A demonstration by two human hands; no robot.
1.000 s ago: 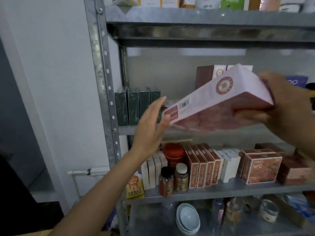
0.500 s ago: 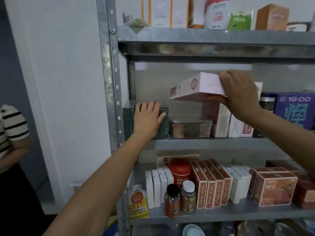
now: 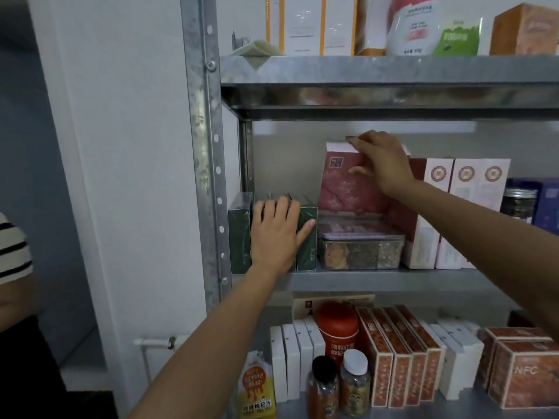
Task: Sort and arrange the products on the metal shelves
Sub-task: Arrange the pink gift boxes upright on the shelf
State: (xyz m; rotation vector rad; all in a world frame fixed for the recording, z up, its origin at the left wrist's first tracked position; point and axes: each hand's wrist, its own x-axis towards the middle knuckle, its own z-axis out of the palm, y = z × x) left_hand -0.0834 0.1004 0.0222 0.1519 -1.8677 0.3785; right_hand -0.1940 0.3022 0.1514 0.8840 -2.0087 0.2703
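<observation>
Right hand pinches the top of the pink box, upright and seemingly resting on the clear tub. Left hand lies flat, fingers straight, on green boxes just left of the tub. Seat the box squarely before releasing.

You're working with bare galvanised metal here: the post has that mottled, spangled zinc look, and the shelf edge is a duller smooth grey. Your pink box reads as matt card. The green boxes look wrapped in shiny film, you can see the sheen. The tub is clear plastic with a smooth lid. Down below, the red can is glossy, the jars see-through with smooth plastic caps, and the pouch is slick. The wall's flat matt paint.
</observation>
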